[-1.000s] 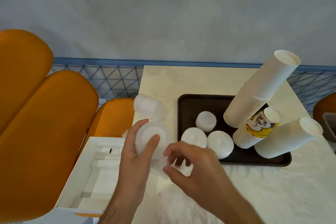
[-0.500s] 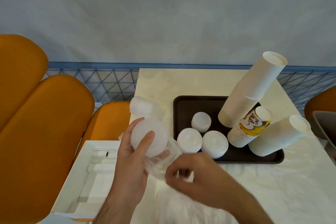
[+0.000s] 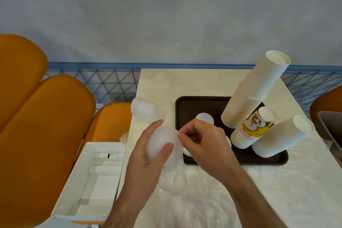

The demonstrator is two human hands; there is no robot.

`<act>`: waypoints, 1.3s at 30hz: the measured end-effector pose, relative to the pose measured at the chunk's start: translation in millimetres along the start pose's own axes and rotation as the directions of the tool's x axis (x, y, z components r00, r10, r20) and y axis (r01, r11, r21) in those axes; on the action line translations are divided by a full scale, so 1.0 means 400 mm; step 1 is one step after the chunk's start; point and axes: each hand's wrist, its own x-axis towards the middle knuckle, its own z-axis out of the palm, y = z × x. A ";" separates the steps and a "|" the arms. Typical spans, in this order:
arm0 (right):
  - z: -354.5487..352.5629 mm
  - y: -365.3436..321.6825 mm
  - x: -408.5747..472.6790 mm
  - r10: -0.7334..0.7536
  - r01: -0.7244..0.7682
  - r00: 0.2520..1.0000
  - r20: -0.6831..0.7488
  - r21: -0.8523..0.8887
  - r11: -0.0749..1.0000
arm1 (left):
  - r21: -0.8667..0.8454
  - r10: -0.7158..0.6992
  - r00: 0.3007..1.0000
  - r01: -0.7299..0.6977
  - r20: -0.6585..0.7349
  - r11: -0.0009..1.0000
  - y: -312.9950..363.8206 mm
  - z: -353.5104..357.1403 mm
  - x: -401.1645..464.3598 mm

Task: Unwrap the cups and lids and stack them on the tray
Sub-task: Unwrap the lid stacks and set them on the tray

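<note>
Head view: a wrapped stack of lids held beside the tray.
The left hand [image 3: 148, 155] curls around the wrapped lid stack [image 3: 160, 143], just left of the dark tray [image 3: 187, 105]; the right hand [image 3: 201, 140] pinches the clear wrap [image 3: 176, 176] at its top edge. Cup stacks [image 3: 253, 90] lean on the tray; another wrapped stack [image 3: 143, 108] lies left of it.

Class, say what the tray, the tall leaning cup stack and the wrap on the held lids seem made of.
Tray: likely plastic, dark brown, smooth with a faint sheen.
Tall cup stack: probably paper, matte white, rolled rims.
Wrap: thin clear plastic film, crinkled and see-through.
</note>
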 end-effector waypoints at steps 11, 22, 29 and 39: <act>-0.010 0.018 0.015 0.148 -0.193 0.973 0.175 0.281 0.940 | -0.035 -0.031 1.000 0.031 -0.004 0.999 0.011 0.011 0.007; -0.086 0.227 0.187 0.132 -0.126 0.984 -0.117 0.055 0.990 | -0.096 -0.091 0.996 0.089 -0.015 0.991 -0.018 -0.015 0.014; -0.048 0.386 0.276 0.042 -0.025 0.999 0.030 -0.433 0.901 | -0.125 -0.095 0.995 0.094 -0.003 0.988 -0.019 -0.017 0.017; -0.032 0.413 0.271 0.283 -0.108 0.944 0.168 -0.653 0.749 | -0.120 -0.110 0.994 0.109 -0.010 0.987 -0.033 -0.022 0.026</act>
